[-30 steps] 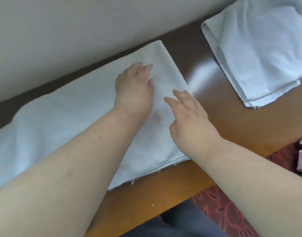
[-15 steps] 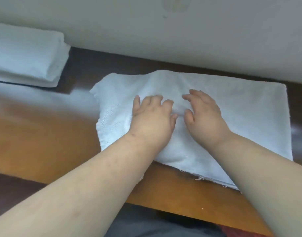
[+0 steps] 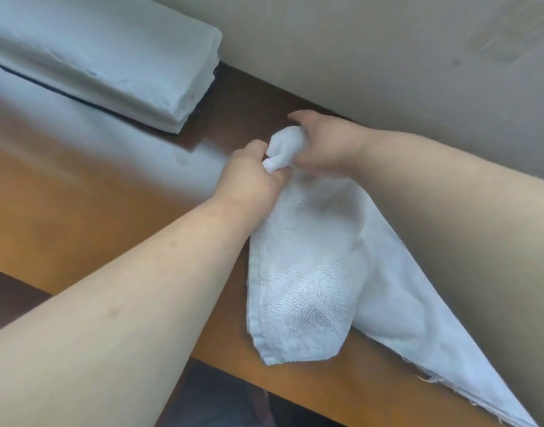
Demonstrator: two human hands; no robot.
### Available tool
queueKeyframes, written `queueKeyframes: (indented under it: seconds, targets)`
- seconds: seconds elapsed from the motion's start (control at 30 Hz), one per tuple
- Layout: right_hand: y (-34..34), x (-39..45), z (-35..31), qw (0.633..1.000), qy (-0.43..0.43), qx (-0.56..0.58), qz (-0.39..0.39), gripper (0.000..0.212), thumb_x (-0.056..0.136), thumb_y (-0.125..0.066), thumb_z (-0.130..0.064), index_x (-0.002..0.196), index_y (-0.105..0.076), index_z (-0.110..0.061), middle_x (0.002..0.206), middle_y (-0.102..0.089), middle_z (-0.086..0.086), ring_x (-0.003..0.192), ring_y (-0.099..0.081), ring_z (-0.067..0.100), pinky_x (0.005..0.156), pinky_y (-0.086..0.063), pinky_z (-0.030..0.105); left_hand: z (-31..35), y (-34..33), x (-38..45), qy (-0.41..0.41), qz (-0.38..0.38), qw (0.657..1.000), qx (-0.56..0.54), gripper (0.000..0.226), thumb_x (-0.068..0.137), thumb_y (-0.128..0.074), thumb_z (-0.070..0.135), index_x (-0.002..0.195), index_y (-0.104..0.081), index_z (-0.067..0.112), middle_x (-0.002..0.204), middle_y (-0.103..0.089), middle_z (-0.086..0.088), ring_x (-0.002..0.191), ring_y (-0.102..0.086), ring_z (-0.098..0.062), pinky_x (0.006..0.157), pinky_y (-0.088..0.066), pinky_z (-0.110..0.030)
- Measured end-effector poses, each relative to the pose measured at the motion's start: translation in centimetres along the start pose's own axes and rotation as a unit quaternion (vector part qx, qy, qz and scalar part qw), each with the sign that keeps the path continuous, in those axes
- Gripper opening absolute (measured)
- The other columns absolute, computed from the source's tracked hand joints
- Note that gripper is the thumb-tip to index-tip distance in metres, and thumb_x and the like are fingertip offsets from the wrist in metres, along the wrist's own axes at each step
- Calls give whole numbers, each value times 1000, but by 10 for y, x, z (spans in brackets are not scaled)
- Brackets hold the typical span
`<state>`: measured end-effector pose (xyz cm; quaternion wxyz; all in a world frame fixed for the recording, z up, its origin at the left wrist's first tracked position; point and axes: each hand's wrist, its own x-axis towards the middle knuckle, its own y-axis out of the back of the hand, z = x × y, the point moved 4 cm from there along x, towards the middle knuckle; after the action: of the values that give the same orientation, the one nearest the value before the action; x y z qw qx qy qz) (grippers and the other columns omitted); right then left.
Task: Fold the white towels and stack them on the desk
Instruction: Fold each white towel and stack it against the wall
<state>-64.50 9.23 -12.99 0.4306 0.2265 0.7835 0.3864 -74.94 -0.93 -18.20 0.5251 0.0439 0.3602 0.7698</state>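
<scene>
Gripping one bunched end of the soft white terry-cloth towel (image 3: 307, 272), both hands work close together above the brown wooden desk (image 3: 79, 204). The left hand (image 3: 252, 177) has its fingers curled tight round the gathered cloth, and the right hand (image 3: 323, 143) clutches the same wad from the far side, next to the wall. From that grip the towel hangs slack and drapes toward the desk's near edge, with one rounded lobe lying on the wood and a thinner frayed hem trailing off to the right under the right forearm.

It looks light and limp, with no stiffness of its own, so it will sag wherever it is not supported. Its looped pile should give good friction and little risk of slipping. A bunched grip crumples it; corners or a straight hem would probably serve better for a clean fold.

Well apart, at the far left, a stack of folded white towels (image 3: 116, 66) lies on the desk against the wall.
</scene>
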Motion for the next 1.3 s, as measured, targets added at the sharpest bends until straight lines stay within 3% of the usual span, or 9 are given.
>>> queueKeyframes:
  seconds: [0.13, 0.27, 0.43, 0.57, 0.77, 0.97, 1.13, 1.2, 1.3]
  targets:
    - [14, 13, 2, 999, 8, 49, 11, 27, 77, -62, -35, 105, -63, -35, 91, -65, -15, 80, -63, 3, 55, -46, 20, 0, 6, 3, 29, -27, 973, -228, 21, 82, -64, 46, 96, -50, 38, 79, -64, 17, 63, -59, 9, 57, -51, -18]
    - [15, 21, 14, 978, -19, 198, 69, 20, 70, -54, -30, 84, -61, -43, 60, -61, -20, 46, -52, -4, 36, -34, 13, -12, -3, -16, 146, -209, 885, -390, 50, 89, -69, 28, 132, -48, 15, 112, -70, -7, 100, -70, -22, 92, -55, -43]
    - [16, 39, 21, 943, -61, 305, 118, 29, 64, -51, -25, 85, -65, -40, 86, -70, 2, 75, -65, 24, 58, -48, 35, -19, -2, -40, 187, -315, 802, -472, 38, 85, -65, 20, 119, -63, 3, 109, -71, -18, 100, -69, -33, 84, -57, -43]
    - [19, 45, 21, 951, -56, 267, 144, 25, 65, -54, -25, 87, -61, -33, 75, -62, -7, 67, -56, 16, 54, -41, 25, -11, 11, -30, 136, -233, 845, -462, 42, 83, -70, 19, 123, -59, 10, 107, -73, -12, 97, -70, -30, 86, -57, -45]
    - [22, 62, 5, 957, -54, 241, 152, 10, 79, -58, -31, 87, -52, -28, 74, -55, -8, 60, -50, 10, 33, -31, 15, -6, 48, -14, 84, -114, 971, -192, 45, 74, -70, 43, 114, -50, 36, 93, -72, 11, 84, -71, -15, 84, -57, -44]
    - [18, 87, -3, 966, -31, 172, 192, 27, 99, -47, -41, 82, -51, -21, 69, -49, -6, 73, -48, 20, 56, -33, 26, -15, 31, -27, 122, -310, 792, -512, 42, 85, -63, 30, 116, -55, 2, 110, -61, -22, 102, -60, -35, 95, -48, -47]
    - [9, 94, 10, 952, -22, 135, 274, 26, 100, -40, -46, 94, -50, -22, 81, -52, -3, 77, -48, 22, 65, -28, 28, -30, 41, -9, 87, -153, 899, -401, 22, 72, -73, 44, 76, -56, 29, 69, -42, -14, 59, -32, -31, 53, -24, -43]
    - [5, 97, 9, 950, -9, 89, 301, 27, 100, -39, -46, 98, -50, -22, 81, -51, -6, 77, -45, 19, 65, -25, 27, -39, 46, -5, 101, -138, 920, -352, 49, 60, -75, 57, 101, -56, 40, 93, -61, -18, 70, -59, -37, 67, -52, -50]
    - [-6, 108, 4, 951, -13, 54, 303, 33, 101, -39, -44, 110, -55, -17, 107, -62, 5, 96, -53, 27, 79, -36, 32, -54, 51, -4, 113, -183, 971, -109, 108, 49, -74, 71, 143, -25, 47, 119, -56, 15, 92, -62, -6, 80, -49, -21]
